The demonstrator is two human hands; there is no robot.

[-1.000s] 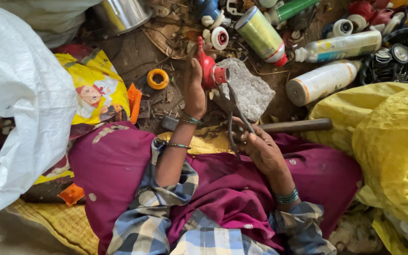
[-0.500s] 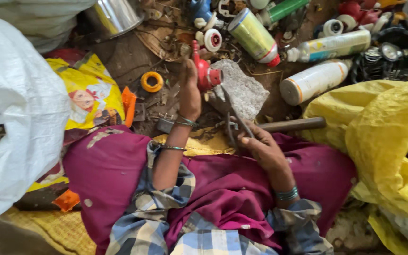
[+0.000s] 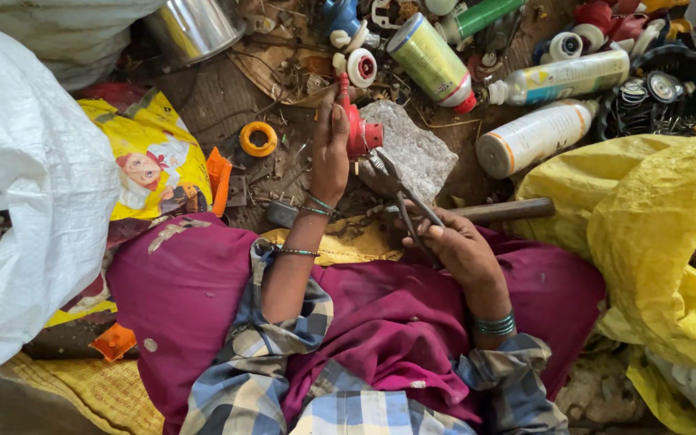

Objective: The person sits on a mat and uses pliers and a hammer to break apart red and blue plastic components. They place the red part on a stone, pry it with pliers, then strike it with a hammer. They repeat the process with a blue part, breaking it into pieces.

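A small red plastic part [image 3: 358, 133] sits just above the frame's centre, pinched in the left hand [image 3: 329, 157] against a grey stone block [image 3: 416, 153], while the right hand [image 3: 457, 246] is clamped on the handles of metal pliers [image 3: 396, 189] whose nose meets the part. A hammer handle [image 3: 501, 211] lies right of the hands, spray cans [image 3: 537, 133] at upper right, an orange ring [image 3: 258, 138] to the left.

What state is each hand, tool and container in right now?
left hand: gripping the red plastic part
right hand: closed around the pliers handles
pliers: tips at the red plastic part
spray cans: lying on their sides
hammer: lying on the ground
grey stone: resting beneath the work
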